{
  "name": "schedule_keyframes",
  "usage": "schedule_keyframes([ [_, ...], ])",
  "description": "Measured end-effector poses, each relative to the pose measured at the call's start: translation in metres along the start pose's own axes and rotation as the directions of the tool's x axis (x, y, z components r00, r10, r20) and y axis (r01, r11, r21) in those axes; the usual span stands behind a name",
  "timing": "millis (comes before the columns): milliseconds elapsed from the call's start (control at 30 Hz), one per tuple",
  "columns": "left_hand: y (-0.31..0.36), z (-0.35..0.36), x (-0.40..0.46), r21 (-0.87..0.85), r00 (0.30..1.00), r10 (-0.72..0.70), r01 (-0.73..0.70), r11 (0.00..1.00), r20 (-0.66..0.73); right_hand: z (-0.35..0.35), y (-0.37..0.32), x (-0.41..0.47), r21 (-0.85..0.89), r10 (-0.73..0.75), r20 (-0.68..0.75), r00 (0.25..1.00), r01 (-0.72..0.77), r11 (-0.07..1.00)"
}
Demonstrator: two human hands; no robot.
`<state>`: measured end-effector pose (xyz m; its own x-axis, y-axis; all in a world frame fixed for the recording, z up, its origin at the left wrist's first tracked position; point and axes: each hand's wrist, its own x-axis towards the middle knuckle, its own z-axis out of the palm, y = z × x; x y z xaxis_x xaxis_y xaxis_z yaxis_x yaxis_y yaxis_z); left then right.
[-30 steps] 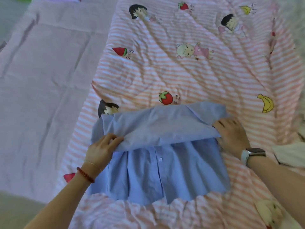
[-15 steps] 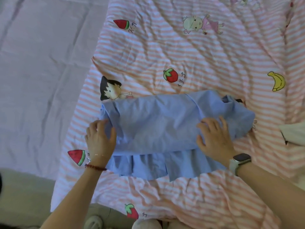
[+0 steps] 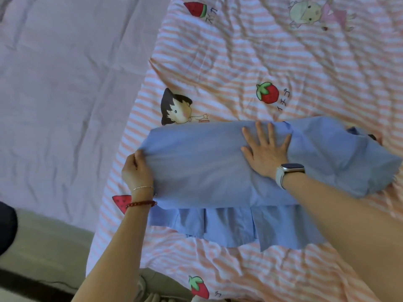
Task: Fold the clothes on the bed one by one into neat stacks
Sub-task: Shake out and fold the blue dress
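A light blue button shirt [image 3: 202, 171] lies across the pink striped cartoon quilt [image 3: 261, 57], its upper half folded down over the lower half. The hem sticks out below the fold toward me. My left hand [image 3: 137, 168] grips the left edge of the folded layer, fingers curled round the cloth. My right hand [image 3: 266, 149], with a watch on the wrist, lies flat on top of the shirt with fingers spread, pressing the cloth. A loose part of the shirt bunches out to the right of that hand.
A plain lilac sheet [image 3: 65, 94] covers the bed left of the quilt. The bed's near edge and the floor [image 3: 43, 258] show at lower left, with a dark object [image 3: 6, 227] at the far left edge.
My right hand has slid from the lower right of the folded layer up to its middle, fingers now spread flat. My left hand went from resting on the left edge to gripping it.
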<state>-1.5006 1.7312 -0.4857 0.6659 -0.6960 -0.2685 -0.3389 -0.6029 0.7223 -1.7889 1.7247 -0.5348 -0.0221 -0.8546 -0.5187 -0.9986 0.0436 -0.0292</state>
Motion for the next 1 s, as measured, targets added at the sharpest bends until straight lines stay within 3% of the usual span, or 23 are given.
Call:
schedule_keyframes([
  [100, 0.003, -0.001, -0.001, 0.032, 1.000, -0.016, 0.015, 0.999, 0.022, -0.008, 0.001, 0.003, 0.034, 0.025, 0.003, 1.000, -0.026, 0.999],
  [167, 0.015, 0.003, -0.010, 0.153, 0.972, 0.237, -0.234, 0.960, 0.002, -0.013, -0.005, -0.002, 0.048, 0.016, -0.018, 1.000, -0.015, 0.999],
  [233, 0.028, 0.016, -0.027, 0.336, 0.811, 0.570, -0.578, 0.744, 0.132, -0.018, -0.007, -0.010, 0.036, -0.018, -0.036, 0.999, 0.019, 0.999],
  [300, 0.041, 0.038, -0.047, 0.390, 0.612, 0.695, -0.786, 0.480, 0.377, -0.023, 0.002, -0.017, 0.017, -0.037, -0.088, 0.995, 0.038, 0.999],
  [367, 0.050, 0.064, -0.065, 0.378, 0.499, 0.610, -0.866, 0.327, 0.616, -0.032, 0.022, -0.021, 0.049, -0.029, -0.209, 0.978, 0.040, 0.998],
  [433, 0.053, 0.092, -0.076, 0.368, 0.450, 0.494, -0.893, 0.260, 0.744, -0.044, 0.051, -0.020, 0.176, 0.060, -0.343, 0.937, 0.001, 0.984],
  [500, 0.059, 0.119, -0.082, 0.365, 0.440, 0.452, -0.897, 0.247, 0.776, -0.054, 0.088, -0.016, 0.293, 0.246, -0.417, 0.875, -0.127, 0.948],
  [600, 0.078, 0.154, -0.087, 0.348, 0.448, 0.458, -0.892, 0.289, 0.767, -0.067, 0.136, -0.007, 0.482, 0.425, -0.297, 0.855, -0.250, 0.840],
  [767, 0.103, 0.199, -0.084, 0.325, 0.444, 0.409, -0.886, 0.330, 0.797, -0.073, 0.162, 0.009, 0.692, 0.345, -0.017, 0.938, -0.238, 0.681],
  [900, 0.116, 0.217, -0.090, 0.208, 0.377, 0.372, -0.883, 0.420, 0.848, -0.074, 0.172, 0.020, 0.736, 0.381, 0.127, 0.916, -0.344, 0.583],
  [1000, 0.118, 0.222, -0.093, 0.199, 0.402, 0.383, -0.860, 0.470, 0.832, -0.074, 0.175, 0.022, 0.766, 0.376, 0.160, 0.913, -0.355, 0.536],
])
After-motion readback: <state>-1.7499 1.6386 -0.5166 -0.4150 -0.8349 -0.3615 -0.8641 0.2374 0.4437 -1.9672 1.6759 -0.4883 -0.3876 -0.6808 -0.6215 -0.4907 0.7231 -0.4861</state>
